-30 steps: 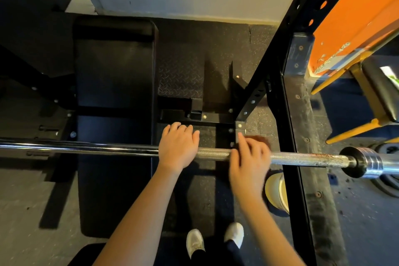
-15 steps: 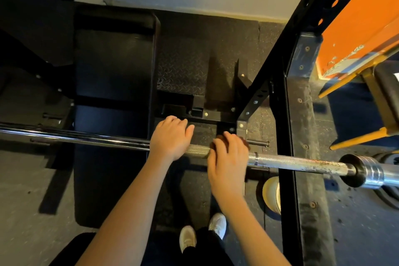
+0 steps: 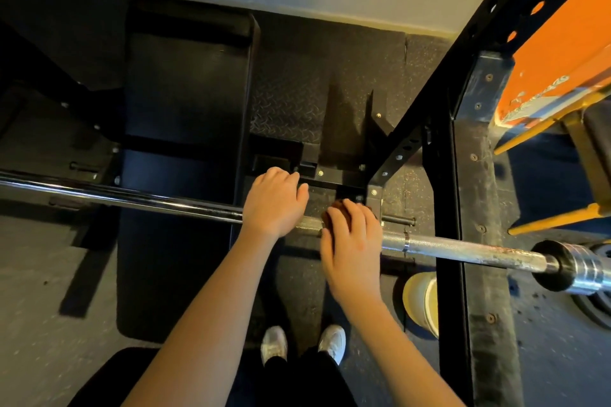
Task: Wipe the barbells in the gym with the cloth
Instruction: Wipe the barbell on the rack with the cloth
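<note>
Under right grip (image 3: 352,241): cloth (image 3: 330,212) clamped on barbell (image 3: 463,246) | left grip (image 3: 274,205) beside it, curled round barbell | mid-wipe | next: slide cloth along shaft

Barbell (image 3: 463,246) lying crosswise over bench (image 3: 185,109), left hand (image 3: 274,205) gripping it mid-bar, right hand (image 3: 352,241) just beside, holding cloth (image 3: 332,210) on it, rack post (image 3: 446,208) standing right, shoes (image 3: 274,344) standing below.
</note>
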`<state>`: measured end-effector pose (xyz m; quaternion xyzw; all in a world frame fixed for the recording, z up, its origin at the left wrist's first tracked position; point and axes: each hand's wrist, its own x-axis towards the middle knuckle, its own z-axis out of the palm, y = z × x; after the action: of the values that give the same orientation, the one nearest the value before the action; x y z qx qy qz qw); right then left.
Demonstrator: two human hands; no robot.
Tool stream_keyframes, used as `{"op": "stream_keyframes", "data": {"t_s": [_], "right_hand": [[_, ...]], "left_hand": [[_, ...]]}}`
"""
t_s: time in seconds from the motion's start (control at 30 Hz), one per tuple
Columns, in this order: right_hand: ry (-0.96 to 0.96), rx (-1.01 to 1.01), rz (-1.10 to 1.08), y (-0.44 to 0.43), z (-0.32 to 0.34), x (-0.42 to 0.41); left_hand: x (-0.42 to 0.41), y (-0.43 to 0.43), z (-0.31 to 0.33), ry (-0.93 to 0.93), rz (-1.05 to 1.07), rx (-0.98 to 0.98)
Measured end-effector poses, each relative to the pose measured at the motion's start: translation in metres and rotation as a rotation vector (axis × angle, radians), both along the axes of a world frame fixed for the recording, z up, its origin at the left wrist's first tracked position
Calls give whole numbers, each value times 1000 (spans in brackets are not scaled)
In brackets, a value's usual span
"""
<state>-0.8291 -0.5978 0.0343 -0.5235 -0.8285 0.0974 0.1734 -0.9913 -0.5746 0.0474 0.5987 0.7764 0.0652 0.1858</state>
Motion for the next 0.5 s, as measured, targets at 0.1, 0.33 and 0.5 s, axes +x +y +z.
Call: {"op": "stream_keyframes", "data": {"t_s": [0.1, 0.33, 0.5], "right_hand": [[-112, 32, 134, 15, 4, 39], [82, -58, -306, -2, 1, 18], [-13, -81, 19, 5, 12, 16]], "left_hand": [[-1, 4, 1, -1, -10, 27], [5, -19, -4, 184, -13, 46], [4, -15, -5, 172, -16, 43]]}}
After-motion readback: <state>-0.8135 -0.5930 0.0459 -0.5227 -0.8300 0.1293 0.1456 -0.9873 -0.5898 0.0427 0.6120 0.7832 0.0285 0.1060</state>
